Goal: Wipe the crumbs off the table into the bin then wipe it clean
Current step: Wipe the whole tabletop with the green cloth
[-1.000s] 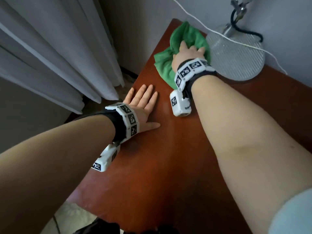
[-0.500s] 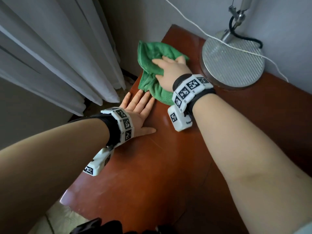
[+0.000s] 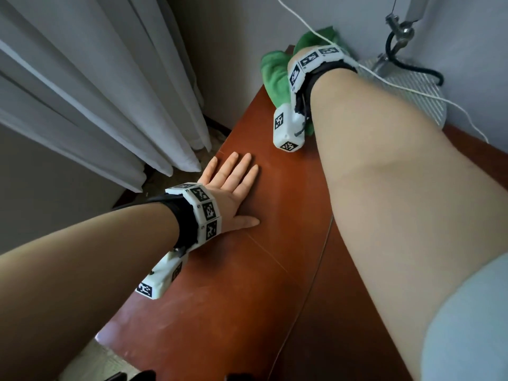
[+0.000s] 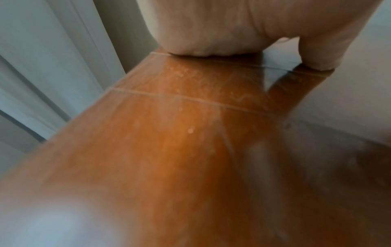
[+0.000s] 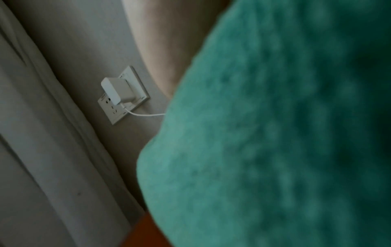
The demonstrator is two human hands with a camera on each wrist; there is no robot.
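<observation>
The red-brown table [image 3: 247, 284] runs from me toward the wall. A green cloth [image 3: 275, 75] lies bunched at its far corner, against the wall. My right hand is on the cloth, with its fingers hidden behind the wrist band [image 3: 310, 61]. In the right wrist view the cloth [image 5: 275, 133] fills most of the picture, with only a strip of my right hand [image 5: 169, 41] above it. My left hand [image 3: 233, 182] lies flat and open on the table near its left edge. The left wrist view shows the palm [image 4: 211, 30] resting on the wood [image 4: 148, 167], with pale specks [image 4: 190, 130] nearby.
A round metal lamp base [image 3: 412, 89] with a black cord [image 3: 412, 68] stands at the back right. A white cable [image 3: 384, 81] crosses over my right forearm. White curtains [image 3: 96, 92] hang left of the table. A charger sits in a wall socket [image 5: 120, 95].
My right hand has carried the cloth from the table's left edge to the far corner by the wall. My left hand has stayed flat in about the same place.
</observation>
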